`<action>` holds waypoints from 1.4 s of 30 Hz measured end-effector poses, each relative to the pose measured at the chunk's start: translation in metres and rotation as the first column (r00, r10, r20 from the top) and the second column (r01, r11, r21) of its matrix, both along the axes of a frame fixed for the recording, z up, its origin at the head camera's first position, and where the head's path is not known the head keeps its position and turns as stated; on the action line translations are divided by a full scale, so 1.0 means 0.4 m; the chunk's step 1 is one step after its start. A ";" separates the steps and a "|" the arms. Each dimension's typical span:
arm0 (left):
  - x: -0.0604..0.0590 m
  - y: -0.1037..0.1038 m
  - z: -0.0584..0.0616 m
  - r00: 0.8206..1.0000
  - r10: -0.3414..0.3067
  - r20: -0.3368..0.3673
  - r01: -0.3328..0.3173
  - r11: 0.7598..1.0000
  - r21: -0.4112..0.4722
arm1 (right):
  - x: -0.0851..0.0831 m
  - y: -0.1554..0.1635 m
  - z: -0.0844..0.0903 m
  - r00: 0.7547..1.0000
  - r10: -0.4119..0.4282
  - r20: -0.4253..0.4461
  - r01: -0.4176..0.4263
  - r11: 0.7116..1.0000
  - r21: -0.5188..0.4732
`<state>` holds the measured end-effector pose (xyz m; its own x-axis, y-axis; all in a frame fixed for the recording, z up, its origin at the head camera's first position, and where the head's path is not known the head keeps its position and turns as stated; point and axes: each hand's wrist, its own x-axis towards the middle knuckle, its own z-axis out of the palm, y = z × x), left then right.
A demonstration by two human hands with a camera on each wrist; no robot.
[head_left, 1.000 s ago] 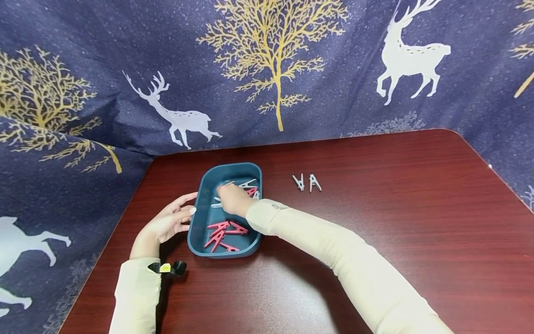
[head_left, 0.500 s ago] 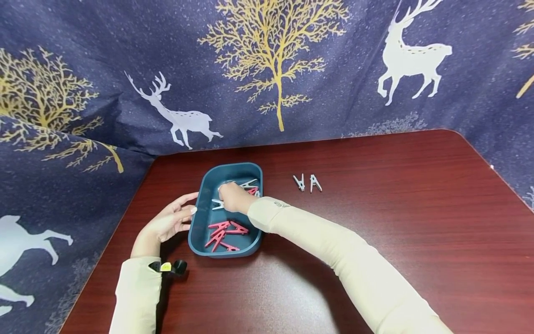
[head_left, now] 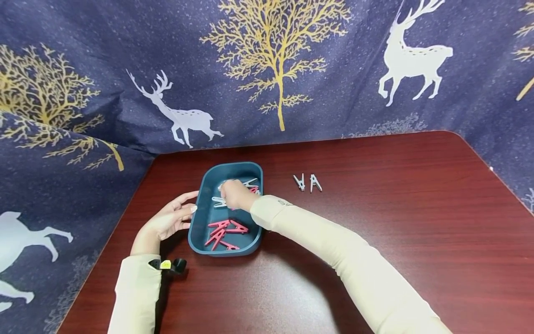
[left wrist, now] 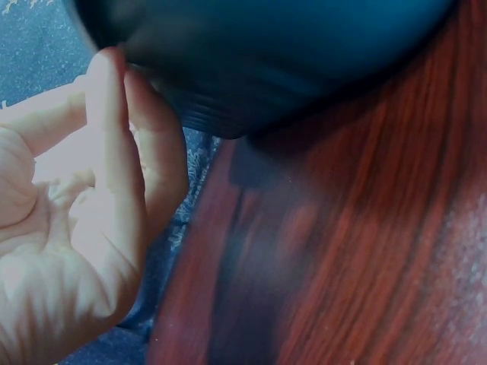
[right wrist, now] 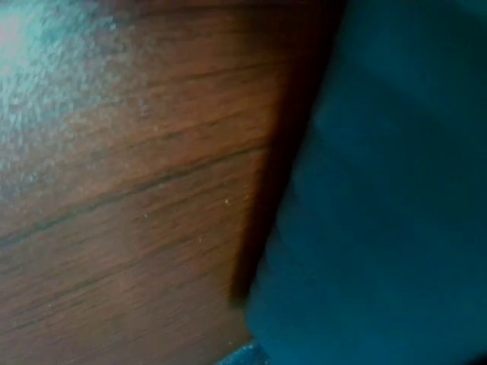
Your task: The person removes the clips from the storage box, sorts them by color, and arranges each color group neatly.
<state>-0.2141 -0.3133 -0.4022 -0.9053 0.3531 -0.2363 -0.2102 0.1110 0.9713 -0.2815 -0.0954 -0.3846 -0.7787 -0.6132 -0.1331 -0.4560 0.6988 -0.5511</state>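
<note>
Red and pale clothespins point(head_left: 238, 228) lie inside the bin point(head_left: 198, 227); two pale ones point(head_left: 301, 185) sit right of it. They look light, stiff and smooth, probably best pinched by the handles. The right hand point(head_left: 236, 195) dips into the bin, its grip hidden; the left hand point(head_left: 168, 221) touches the bin's left side, fingers loose.

Glossy red-brown wood-grain tabletop point(head_left: 396, 208); behind it hangs creased navy cloth point(head_left: 346, 99), printed with white deer point(head_left: 419, 62) and golden trees point(head_left: 280, 86).

teal-blue rounded tub point(head_left: 198, 232) | red A-shaped pegs point(head_left: 219, 234) | pale, perhaps grey-white A-shaped pegs point(head_left: 301, 186) | red-brown wood-grain table point(head_left: 396, 208) | navy cloth backdrop point(head_left: 333, 83): white deer point(head_left: 410, 60), gold trees point(head_left: 280, 102) | cream fabric sleeves point(head_left: 135, 297)
</note>
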 end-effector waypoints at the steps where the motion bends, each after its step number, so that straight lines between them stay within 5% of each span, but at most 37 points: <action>1: 0.000 0.001 0.000 1.000 0.001 -0.001 -0.001 1.000 -0.004 | -0.001 0.002 0.001 1.000 -0.013 0.014 0.013 1.000 -0.016; 20: 0.000 0.003 0.004 1.000 -0.006 0.004 0.006 1.000 0.023 | -0.012 0.056 0.061 0.976 -0.161 0.145 0.186 0.966 -0.180; 42: 0.002 0.001 0.003 1.000 0.002 0.011 -0.002 1.000 -0.002 | -0.030 0.124 0.116 0.969 -0.182 0.164 0.229 0.914 -0.335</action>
<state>-0.2135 -0.3128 -0.4011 -0.9033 0.3506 -0.2472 -0.2213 0.1127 0.9687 -0.2935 -0.0458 -0.3384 -0.8832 -0.4667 -0.0458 -0.2336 0.5226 -0.8199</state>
